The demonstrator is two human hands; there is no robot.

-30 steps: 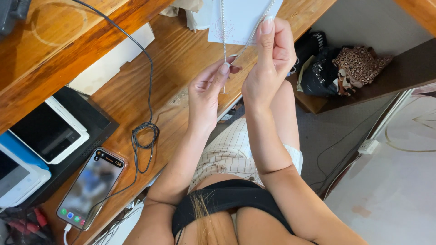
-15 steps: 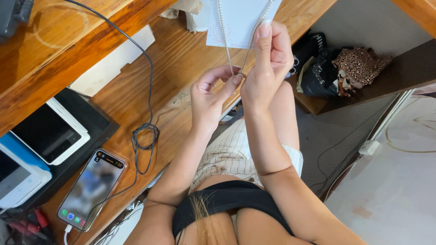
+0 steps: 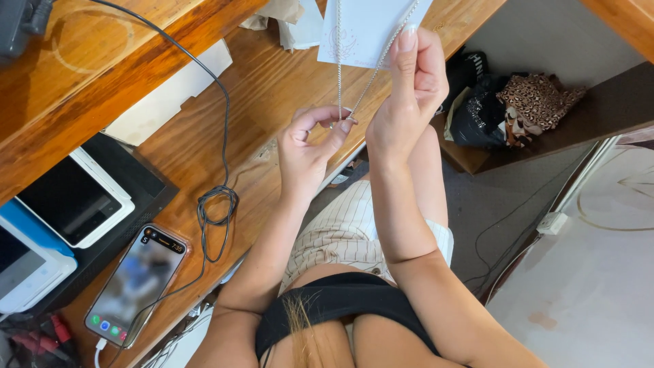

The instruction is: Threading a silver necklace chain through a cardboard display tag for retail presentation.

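My right hand (image 3: pixel 407 95) holds up a white card (image 3: pixel 368 31) by its lower edge, thumb pressed against it. A thin silver chain (image 3: pixel 338 68) hangs down from the card in a loop. My left hand (image 3: pixel 310 146) pinches the bottom of that chain between thumb and forefinger, just below the card. Both hands are raised over the front edge of a wooden desk (image 3: pixel 225 116).
A smartphone (image 3: pixel 136 286) with a lit screen lies on the desk at the lower left, beside a coiled black cable (image 3: pixel 216 208). A white tablet (image 3: pixel 75 197) rests on a black box. Dark bags and a leopard-print cloth (image 3: pixel 538 99) sit on a low shelf at right.
My left hand has dropped from the card and closed its fingertips on the bottom of the chain. My right hand and the card stay nearly in place.
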